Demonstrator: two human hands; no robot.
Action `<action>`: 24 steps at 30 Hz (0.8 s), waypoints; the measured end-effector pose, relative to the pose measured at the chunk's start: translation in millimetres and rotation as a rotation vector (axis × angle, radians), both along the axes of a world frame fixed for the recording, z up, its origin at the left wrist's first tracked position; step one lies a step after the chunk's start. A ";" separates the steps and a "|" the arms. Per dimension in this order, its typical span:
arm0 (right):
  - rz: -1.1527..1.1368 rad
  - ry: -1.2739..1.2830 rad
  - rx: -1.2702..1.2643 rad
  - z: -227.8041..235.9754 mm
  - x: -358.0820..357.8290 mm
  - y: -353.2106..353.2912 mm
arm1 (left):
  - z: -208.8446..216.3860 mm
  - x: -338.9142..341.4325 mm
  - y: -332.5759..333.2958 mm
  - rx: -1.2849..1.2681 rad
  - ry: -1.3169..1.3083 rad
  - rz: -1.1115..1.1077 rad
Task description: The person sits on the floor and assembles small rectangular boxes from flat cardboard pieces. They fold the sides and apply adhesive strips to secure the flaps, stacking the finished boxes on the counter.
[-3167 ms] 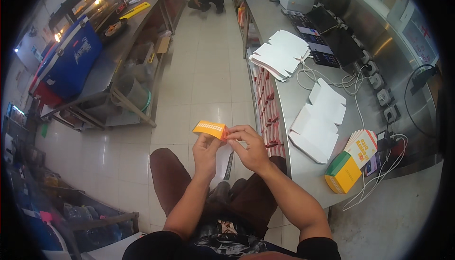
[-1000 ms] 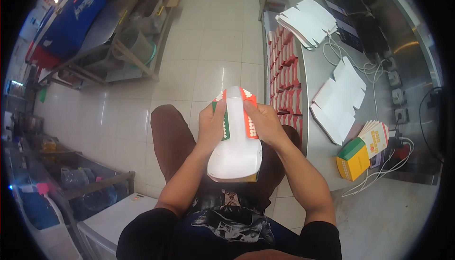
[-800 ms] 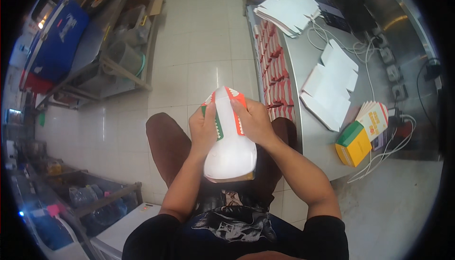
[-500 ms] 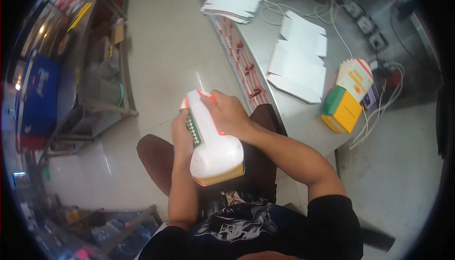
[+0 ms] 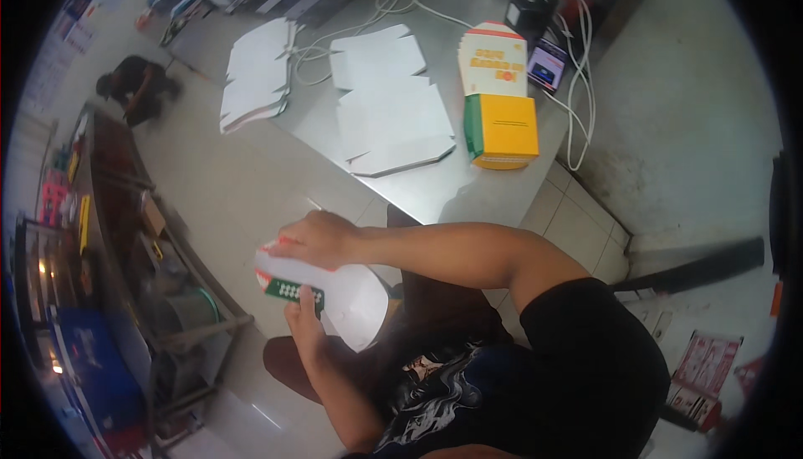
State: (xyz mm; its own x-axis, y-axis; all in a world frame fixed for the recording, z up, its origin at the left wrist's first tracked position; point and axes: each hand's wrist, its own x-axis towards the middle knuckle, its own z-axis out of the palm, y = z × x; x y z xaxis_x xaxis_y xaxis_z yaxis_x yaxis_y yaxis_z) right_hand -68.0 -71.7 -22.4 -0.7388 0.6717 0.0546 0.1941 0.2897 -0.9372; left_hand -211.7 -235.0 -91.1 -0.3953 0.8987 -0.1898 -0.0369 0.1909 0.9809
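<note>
Over my lap I hold a partly folded cardboard food box (image 5: 358, 307), its white inside facing up. Its green patterned side and red-edged flap point to the left. My right hand (image 5: 320, 240) is closed over the far edge of the flap. At the near, green side, my left hand (image 5: 306, 325) grips with its thumb up against the card; its other fingers are partly hidden. On the metal table (image 5: 473, 201) stands a folded yellow and green box (image 5: 512, 131) with its cream, red-edged flap raised.
Flat white box blanks (image 5: 393, 116) lie in a stack on the table, and another stack of blanks (image 5: 258, 74) lies farther left. White cables (image 5: 577, 112) run past a phone (image 5: 548, 64). A person (image 5: 136, 89) is bent over at the far left, beyond a shelf unit (image 5: 117, 153).
My view has swung to the right, bringing more of the table into sight. The box has tilted, its flap turning to the left, and my right hand has shifted over the flap's top.
</note>
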 end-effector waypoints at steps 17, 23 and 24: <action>0.227 -0.259 0.418 -54.4 4.1 -70.0 | -13.9 -7.4 -42.8 -0.084 0.325 -0.060; 0.151 -0.187 0.542 -29.3 18.6 -107.5 | -1.9 25.4 -53.2 -0.047 -0.210 -0.191; 0.197 -0.214 0.483 -29.0 27.5 -108.5 | -1.2 25.7 -54.2 -0.017 -0.218 -0.198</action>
